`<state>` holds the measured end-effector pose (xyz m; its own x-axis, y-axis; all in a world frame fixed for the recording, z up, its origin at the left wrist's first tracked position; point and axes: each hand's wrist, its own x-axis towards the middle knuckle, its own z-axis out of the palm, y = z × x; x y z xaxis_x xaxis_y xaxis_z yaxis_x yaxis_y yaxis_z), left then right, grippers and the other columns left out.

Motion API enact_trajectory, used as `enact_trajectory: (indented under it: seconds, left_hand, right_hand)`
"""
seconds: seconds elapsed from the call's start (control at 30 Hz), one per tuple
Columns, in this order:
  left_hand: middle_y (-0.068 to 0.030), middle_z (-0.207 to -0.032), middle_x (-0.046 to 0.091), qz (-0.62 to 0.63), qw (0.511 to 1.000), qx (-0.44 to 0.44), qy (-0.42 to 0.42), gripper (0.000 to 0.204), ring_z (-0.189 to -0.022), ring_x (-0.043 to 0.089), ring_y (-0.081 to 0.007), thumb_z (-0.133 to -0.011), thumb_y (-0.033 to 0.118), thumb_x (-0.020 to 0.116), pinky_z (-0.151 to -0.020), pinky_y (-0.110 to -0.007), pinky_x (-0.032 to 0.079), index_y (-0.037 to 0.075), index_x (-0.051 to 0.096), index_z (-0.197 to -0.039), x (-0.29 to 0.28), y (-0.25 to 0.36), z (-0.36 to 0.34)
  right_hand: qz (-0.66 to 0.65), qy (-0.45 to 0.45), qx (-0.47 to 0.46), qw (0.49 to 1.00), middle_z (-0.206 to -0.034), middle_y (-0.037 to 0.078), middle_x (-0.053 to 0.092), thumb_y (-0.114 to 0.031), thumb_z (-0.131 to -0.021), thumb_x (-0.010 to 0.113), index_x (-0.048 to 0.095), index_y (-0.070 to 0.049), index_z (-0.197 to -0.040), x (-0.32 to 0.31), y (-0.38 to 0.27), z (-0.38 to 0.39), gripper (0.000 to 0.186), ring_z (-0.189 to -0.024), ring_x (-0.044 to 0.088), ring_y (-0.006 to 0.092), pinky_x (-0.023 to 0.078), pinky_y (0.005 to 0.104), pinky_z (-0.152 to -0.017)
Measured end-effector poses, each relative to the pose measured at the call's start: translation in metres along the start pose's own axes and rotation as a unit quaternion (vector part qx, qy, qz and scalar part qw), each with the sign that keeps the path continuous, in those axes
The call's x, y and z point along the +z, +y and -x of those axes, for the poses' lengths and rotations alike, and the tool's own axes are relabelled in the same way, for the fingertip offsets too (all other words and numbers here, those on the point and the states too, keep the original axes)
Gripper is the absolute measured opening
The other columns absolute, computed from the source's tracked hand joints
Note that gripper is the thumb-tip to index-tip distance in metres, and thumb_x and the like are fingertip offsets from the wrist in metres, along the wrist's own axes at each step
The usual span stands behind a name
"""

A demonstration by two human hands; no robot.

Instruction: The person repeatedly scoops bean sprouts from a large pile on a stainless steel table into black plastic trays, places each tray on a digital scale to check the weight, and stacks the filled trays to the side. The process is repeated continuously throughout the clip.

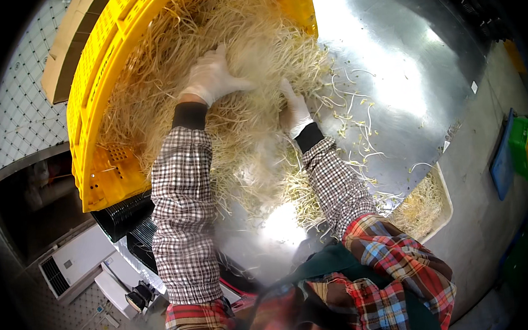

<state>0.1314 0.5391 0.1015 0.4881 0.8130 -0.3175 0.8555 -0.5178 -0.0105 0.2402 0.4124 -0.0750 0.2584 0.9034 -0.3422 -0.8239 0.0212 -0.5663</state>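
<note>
A large heap of pale bean sprouts (151, 105) fills a tipped yellow plastic crate (85, 115) and spills out of it onto a shiny metal table (386, 85). My left hand (212, 77), in a white glove, lies on the heap inside the crate, fingers stretched and thumb apart. At the heap's right edge is my right hand (297, 110), gloved too. It touches the sprouts with its thumb pointing up; its other fingers are partly hidden. Neither hand visibly grips anything. A hazy blur covers the middle of the picture between the hands.
Loose sprouts lie scattered right of my right hand. A pale tub (442, 214) of sprouts stands below the table's right edge. Black stacked trays (125, 216) are at the left, near a white appliance (76, 261). A cardboard box (69, 50) stands behind the crate.
</note>
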Motion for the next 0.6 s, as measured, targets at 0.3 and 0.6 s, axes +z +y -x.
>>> enact_trajectory:
  seconds: [0.3, 0.6]
  left_hand:
    - [-0.0243, -0.110, 0.065, 0.009, 0.990, -0.062, -0.125, 0.142, -0.042, 0.040, -0.0045, -0.055, 0.086, 0.069, -0.036, -0.020, 0.032, -0.009, 0.022, -0.149, -0.014, 0.035, -0.013]
    - [-0.0255, -0.132, 0.057, 0.243, 0.969, 0.025, 0.034, 0.107, -0.121, 0.058, -0.0348, -0.069, 0.068, 0.075, -0.103, -0.041, 0.047, -0.001, 0.041, -0.142, -0.048, 0.077, 0.035]
  right_hand:
    - [-0.068, -0.011, 0.085, 0.994, -0.114, 0.003, 0.065, -0.030, -0.092, 0.067, 0.059, -0.010, -0.127, 0.005, -0.028, -0.001, 0.041, -0.102, 0.064, 0.0174, 0.053, 0.0314, -0.087]
    - [-0.075, -0.046, 0.012, 0.996, -0.122, 0.007, 0.063, -0.034, -0.094, 0.064, 0.060, -0.008, -0.128, 0.027, -0.108, 0.051, 0.044, -0.108, 0.062, 0.0174, 0.053, 0.0336, -0.095]
